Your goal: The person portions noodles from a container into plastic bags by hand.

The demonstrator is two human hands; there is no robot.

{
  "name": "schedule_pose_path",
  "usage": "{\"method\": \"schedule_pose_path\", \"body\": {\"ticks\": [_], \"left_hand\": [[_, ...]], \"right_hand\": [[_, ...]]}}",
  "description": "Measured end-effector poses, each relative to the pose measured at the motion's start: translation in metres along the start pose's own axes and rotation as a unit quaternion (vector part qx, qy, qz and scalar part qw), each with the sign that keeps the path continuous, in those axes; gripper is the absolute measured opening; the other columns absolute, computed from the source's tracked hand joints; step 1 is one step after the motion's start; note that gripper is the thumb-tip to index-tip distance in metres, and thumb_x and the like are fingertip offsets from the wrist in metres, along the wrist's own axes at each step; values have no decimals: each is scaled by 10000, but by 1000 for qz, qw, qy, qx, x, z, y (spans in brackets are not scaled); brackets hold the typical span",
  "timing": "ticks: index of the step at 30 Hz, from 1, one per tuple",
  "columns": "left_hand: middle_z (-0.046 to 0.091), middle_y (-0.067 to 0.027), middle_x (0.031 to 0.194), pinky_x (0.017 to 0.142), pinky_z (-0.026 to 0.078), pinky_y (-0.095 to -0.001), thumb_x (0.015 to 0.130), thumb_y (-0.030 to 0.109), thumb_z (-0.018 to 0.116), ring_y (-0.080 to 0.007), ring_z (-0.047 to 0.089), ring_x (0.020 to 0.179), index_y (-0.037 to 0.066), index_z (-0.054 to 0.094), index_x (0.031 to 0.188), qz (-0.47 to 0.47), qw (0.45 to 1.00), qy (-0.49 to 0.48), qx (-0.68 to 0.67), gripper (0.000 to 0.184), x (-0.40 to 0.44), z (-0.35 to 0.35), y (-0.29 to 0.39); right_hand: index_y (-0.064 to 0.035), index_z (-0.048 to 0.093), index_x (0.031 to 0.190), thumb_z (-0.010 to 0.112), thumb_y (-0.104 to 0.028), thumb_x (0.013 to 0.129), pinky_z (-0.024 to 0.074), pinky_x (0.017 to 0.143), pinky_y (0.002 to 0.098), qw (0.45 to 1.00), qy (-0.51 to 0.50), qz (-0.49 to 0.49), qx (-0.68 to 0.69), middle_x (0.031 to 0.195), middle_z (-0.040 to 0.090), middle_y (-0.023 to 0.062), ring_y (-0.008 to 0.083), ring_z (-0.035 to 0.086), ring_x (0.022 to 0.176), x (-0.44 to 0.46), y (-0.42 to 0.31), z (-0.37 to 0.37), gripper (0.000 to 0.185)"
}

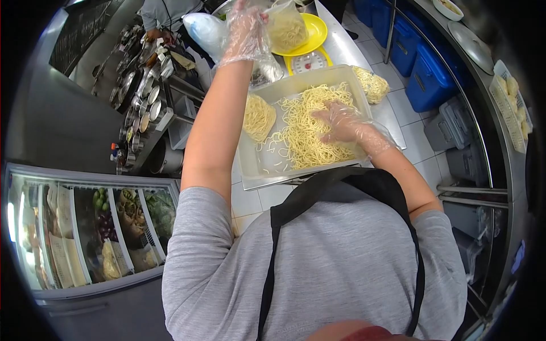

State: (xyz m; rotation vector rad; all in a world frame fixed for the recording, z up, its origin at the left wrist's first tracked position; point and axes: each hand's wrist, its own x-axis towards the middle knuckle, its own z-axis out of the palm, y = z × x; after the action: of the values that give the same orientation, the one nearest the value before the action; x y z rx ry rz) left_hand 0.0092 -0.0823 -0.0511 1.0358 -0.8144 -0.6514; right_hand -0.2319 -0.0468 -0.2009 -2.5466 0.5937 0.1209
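My left hand (245,31), in a clear plastic glove, is at the top with its fingers closed at the edge of a plastic bag of noodles (288,33). That bag rests on the yellow plate (316,33) of a kitchen scale (309,62). My right hand (344,125), also gloved, lies on loose yellow noodles (310,131), fingers apart and their tips partly sunk among the strands. The noodles fill the middle and right of a pale plastic tub (250,165). A filled bag of noodles (258,118) sits at the tub's left side.
Another bag of noodles (371,85) lies right of the tub on the steel table (392,122). A white-blue plastic bag (206,33) stands beyond my left forearm. A co-worker (162,17) is at the far left. Blue bins (429,77) line the right; a glass-topped fridge (91,227) stands at left.
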Motion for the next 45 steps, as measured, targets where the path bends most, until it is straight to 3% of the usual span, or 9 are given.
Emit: {"method": "schedule_pose_path", "body": {"ticks": [9,14,20,23,29,34,40,42,45], "left_hand": [[525,-44,730,520,440,-248,890,41,475,-131,499,595,112,331,1392,-28,998,-54,-26,527,-18,7,7],[596,-136,1001,583,524,-207,844,32,611,-139,598,688,15,394,1329,18,996,-42,71,531,33,-41,-23],[574,-74,1106,660,477,-241,894,144,572,-115,554,764,109,370,1364,10,992,-45,116,513,-27,15,15],[546,-92,1190,720,475,-248,882,124,583,-124,556,866,87,358,1369,76,973,-197,98,538,-22,-5,8],[521,-116,1241,793,488,-281,899,47,502,-172,563,960,29,340,1358,58,981,-157,95,487,-5,-19,2],[545,-141,1209,821,508,-309,895,22,477,-214,586,978,57,322,1377,-1,988,-147,44,507,-16,-13,15],[589,-125,1142,793,517,-294,900,43,486,-206,602,946,47,334,1378,-58,985,-157,39,501,-39,-1,41],[586,-118,1143,796,511,-288,899,49,490,-199,596,950,49,346,1372,-37,984,-164,56,495,-32,-8,37],[581,-106,1145,801,502,-280,897,59,496,-189,588,956,51,363,1365,-18,983,-169,69,487,-29,-15,33]], "right_hand": [[-221,403,1386,703,-355,769,242,1106,433,1000,-9,-6,13,1459,274,216,378,251,1354,-3,1,-5,699],[-222,400,1388,709,-356,767,253,1101,439,1000,-15,2,7,1456,281,215,380,257,1351,-4,-3,-9,707],[-226,381,1399,724,-353,756,242,1109,435,1000,-18,3,2,1465,268,211,383,245,1356,0,1,-2,739],[-214,465,1333,722,-328,751,314,1054,456,999,41,-10,-10,1398,367,190,382,324,1305,1,3,5,646],[-144,630,951,668,-149,714,449,818,437,993,108,-6,-40,923,585,103,303,566,963,15,5,9,240],[-104,609,848,678,-66,680,479,768,406,937,327,-120,-9,812,597,92,298,599,862,-8,-26,-66,186],[-113,645,984,689,-1,701,511,793,342,846,395,-349,-82,930,646,59,223,633,860,-34,-69,-187,307],[-48,619,1049,645,-55,786,531,751,285,922,280,-251,95,931,619,19,120,618,880,-30,-75,-214,264],[-7,621,881,582,22,827,424,483,184,853,269,-441,76,695,603,32,45,519,574,-44,-125,-265,73]]}}
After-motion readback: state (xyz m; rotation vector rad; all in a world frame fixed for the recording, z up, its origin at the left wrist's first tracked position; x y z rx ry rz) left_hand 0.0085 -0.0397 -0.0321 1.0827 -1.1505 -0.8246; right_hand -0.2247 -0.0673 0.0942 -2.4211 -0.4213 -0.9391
